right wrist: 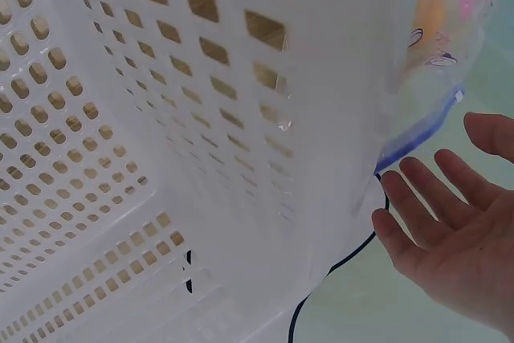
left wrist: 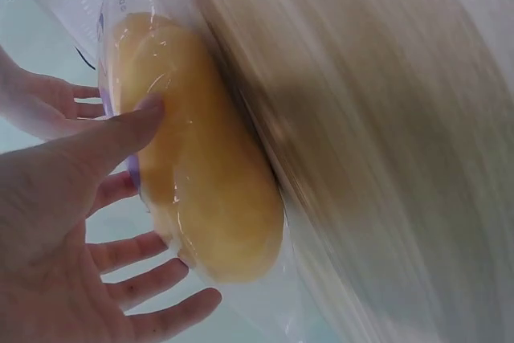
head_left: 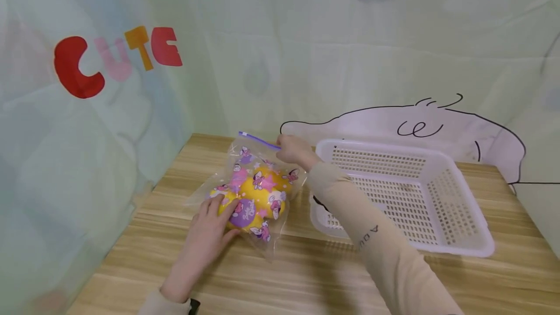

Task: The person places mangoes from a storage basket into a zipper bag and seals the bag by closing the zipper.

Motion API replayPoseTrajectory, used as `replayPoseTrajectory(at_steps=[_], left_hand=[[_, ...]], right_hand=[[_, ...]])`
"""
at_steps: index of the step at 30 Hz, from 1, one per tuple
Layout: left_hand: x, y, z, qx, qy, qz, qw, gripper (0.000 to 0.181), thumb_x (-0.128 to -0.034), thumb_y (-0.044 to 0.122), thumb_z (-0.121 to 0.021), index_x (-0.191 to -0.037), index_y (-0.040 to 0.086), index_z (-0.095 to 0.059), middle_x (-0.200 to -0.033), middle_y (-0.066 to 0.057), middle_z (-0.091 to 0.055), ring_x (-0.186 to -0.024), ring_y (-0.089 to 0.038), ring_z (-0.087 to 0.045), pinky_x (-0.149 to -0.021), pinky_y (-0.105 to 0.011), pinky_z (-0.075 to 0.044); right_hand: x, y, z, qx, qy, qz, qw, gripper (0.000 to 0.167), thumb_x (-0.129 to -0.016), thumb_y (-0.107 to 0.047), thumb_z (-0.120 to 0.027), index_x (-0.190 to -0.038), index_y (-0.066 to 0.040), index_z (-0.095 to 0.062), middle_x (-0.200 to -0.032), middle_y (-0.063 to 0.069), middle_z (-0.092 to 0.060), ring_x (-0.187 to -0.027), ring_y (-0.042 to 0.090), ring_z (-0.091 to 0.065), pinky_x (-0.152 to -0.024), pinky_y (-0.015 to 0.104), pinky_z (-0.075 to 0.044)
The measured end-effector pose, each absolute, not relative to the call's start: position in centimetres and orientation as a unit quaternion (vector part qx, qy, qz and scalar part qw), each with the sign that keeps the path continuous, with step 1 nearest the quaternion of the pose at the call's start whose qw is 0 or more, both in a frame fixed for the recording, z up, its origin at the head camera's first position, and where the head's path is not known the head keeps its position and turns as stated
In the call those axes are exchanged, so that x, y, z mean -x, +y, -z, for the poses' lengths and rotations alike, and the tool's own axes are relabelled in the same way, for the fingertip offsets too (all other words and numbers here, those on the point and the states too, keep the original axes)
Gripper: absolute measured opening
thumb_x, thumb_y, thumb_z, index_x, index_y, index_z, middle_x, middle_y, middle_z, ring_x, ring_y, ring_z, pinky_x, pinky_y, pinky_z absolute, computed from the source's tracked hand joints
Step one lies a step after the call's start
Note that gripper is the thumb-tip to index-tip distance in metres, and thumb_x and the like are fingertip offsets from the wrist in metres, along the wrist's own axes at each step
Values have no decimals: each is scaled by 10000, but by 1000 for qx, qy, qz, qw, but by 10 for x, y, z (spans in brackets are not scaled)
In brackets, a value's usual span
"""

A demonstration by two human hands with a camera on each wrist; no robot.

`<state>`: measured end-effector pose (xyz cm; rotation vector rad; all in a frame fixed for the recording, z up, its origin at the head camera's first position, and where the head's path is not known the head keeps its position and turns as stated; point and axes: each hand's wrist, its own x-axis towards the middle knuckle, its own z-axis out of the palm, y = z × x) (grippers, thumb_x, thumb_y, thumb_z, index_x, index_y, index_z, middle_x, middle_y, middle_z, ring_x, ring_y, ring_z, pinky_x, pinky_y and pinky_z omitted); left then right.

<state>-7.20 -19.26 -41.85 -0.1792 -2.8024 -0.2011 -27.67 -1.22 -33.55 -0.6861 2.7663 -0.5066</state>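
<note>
A clear zip bag (head_left: pixel 245 208) printed with pink, purple and white characters lies on the wooden table, with a rounded yellow thing (left wrist: pixel 201 166) inside it. What that yellow thing is, I cannot tell. My left hand (head_left: pixel 207 230) rests on the bag's near left side, thumb and fingers spread and fairly straight against the plastic. At the far edge runs a purple zip strip (head_left: pixel 259 140). By the strip's right end is my right hand (head_left: pixel 294 149). In the right wrist view that hand's fingers (right wrist: pixel 430 202) are loosely extended beside the strip, thumb apart.
A white perforated plastic basket (head_left: pixel 470 208) stands to the right of the bag, under and beyond my right forearm. The wooden table (head_left: pixel 271 281) meets a printed cloth backdrop (head_left: pixel 245 52) at the back and left. Red, pink and orange letters mark the left cloth.
</note>
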Motion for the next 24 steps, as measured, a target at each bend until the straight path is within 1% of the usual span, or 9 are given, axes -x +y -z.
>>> replayPoseTrajectory(at_steps=[4, 12, 19, 24], left_hand=[[76, -189, 420, 60, -982, 59, 169, 640, -752, 340, -797, -1310, 124, -570, -1332, -235, -468, -1202, -440, -461, -854, -595, -525], [83, -180, 423, 59, -981, 53, 178, 625, -755, 368, -788, -1296, 131, -586, -1278, -217, -477, -1152, -411, -457, -825, -565, -517], [86, -178, 424, 62, -978, 35, 198, 644, -734, 396, -800, -1285, 135, -592, -1243, -232, -489, -1098, -417, -463, -835, -568, -495], [87, -179, 425, 61, -973, 20, 223, 662, -702, 408, -824, -1261, 129, -606, -1176, -225, -508, -1014, -393, -464, -793, -535, -492]], right_hand=[[275, -4, 331, 231, 948, 183, 120, 442, -926, -168, -528, -1352, -58, -497, -1393, 109, -539, -1292, 295, -507, -1073, 428, -447], [267, 18, 320, 230, 952, 184, 79, 421, -918, -208, -528, -1313, -64, -538, -1371, 103, -563, -1283, 284, -518, -1083, 429, -435], [250, 35, 309, 223, 950, 208, 70, 433, -925, -252, -518, -1317, -71, -540, -1362, 115, -568, -1283, 289, -519, -1089, 439, -427], [237, 44, 302, 219, 948, 223, 57, 438, -931, -280, -517, -1323, -88, -537, -1361, 111, -562, -1264, 300, -532, -1064, 468, -445]])
